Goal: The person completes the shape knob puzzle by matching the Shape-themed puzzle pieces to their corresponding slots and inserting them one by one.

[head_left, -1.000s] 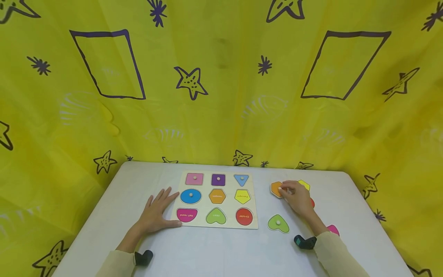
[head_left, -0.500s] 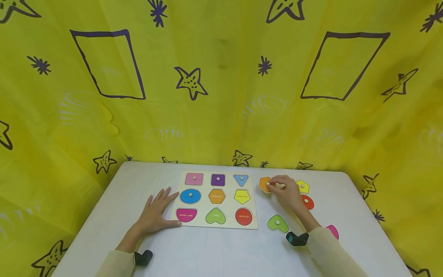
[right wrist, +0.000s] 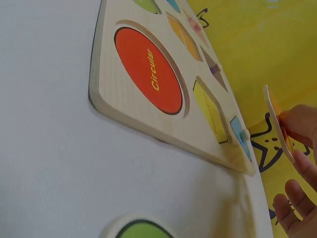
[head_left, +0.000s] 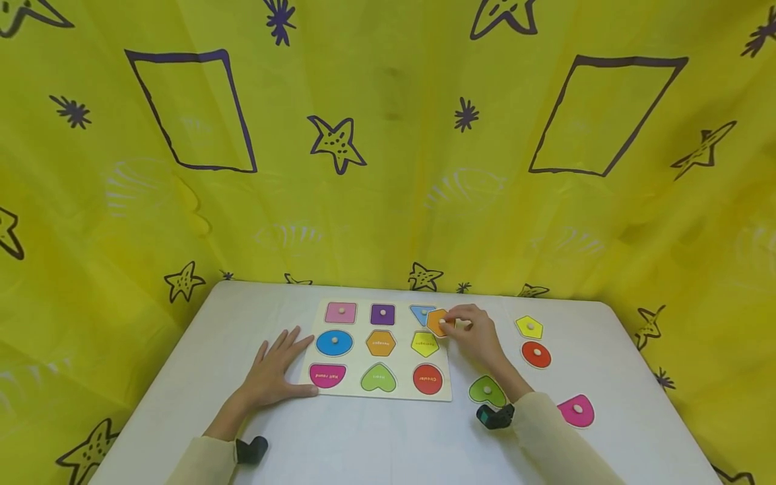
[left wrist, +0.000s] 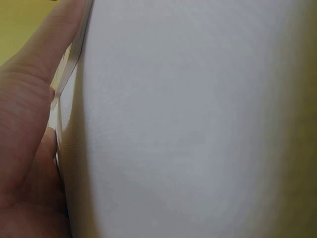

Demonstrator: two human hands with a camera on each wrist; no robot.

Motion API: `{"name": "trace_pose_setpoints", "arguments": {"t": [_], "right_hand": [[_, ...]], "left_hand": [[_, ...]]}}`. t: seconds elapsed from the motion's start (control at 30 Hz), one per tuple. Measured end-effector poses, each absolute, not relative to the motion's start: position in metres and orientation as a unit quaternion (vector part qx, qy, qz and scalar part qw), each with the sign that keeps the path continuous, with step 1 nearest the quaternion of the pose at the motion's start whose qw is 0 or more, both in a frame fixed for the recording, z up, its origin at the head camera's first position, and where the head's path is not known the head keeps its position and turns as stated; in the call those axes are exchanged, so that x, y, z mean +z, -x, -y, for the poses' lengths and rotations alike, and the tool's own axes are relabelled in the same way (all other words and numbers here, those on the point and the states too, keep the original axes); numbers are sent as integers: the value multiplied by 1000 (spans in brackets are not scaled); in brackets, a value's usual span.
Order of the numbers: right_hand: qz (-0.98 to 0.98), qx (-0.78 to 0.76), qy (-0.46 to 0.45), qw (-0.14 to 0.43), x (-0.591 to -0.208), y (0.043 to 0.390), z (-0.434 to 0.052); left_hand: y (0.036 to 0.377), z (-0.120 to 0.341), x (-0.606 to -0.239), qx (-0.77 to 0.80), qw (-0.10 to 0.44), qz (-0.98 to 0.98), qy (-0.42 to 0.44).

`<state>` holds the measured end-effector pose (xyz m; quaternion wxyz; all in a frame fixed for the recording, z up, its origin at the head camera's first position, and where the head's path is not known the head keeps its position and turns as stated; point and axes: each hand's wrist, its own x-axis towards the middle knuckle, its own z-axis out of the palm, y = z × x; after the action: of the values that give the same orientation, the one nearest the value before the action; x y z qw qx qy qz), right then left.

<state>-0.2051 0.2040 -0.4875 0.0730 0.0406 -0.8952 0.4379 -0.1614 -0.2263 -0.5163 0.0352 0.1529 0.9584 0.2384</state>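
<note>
A wooden shape puzzle board (head_left: 403,389) lies on the white table. Pink rectangle, purple square, blue triangle and blue oval pieces with knobs sit in it; the hexagon, pentagon, half-round, heart and circle recesses show their printed bottoms. My right hand (head_left: 479,335) pinches the orange hexagon piece (head_left: 435,325) by its knob, above the board's far right corner. In the right wrist view this hexagon piece (right wrist: 278,121) is lifted clear of the board, tilted edge-on. My left hand (head_left: 270,374) lies spread at the board's left edge, thumb and fingertip touching it.
Right of the board lie a green heart piece (head_left: 483,387), a yellow pentagon piece (head_left: 529,328), a red circle piece (head_left: 536,354) and a magenta half-round piece (head_left: 578,412). A yellow patterned curtain (head_left: 388,222) hangs behind the table (head_left: 388,438).
The right hand has carried the orange hexagon piece leftward from the table's right side to over the board. The left hand has stayed in place.
</note>
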Motion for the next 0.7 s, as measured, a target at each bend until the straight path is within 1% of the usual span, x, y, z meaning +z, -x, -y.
{"name": "trace_pose_setpoints", "arguments": {"t": [0.5, 0.7], "right_hand": [[875, 476, -77, 46, -494, 207, -151], [871, 479, -92, 59, -504, 206, -129]], "left_hand": [[165, 227, -521, 225, 36, -961, -154], [164, 228, -521, 231, 32, -960, -155]]}}
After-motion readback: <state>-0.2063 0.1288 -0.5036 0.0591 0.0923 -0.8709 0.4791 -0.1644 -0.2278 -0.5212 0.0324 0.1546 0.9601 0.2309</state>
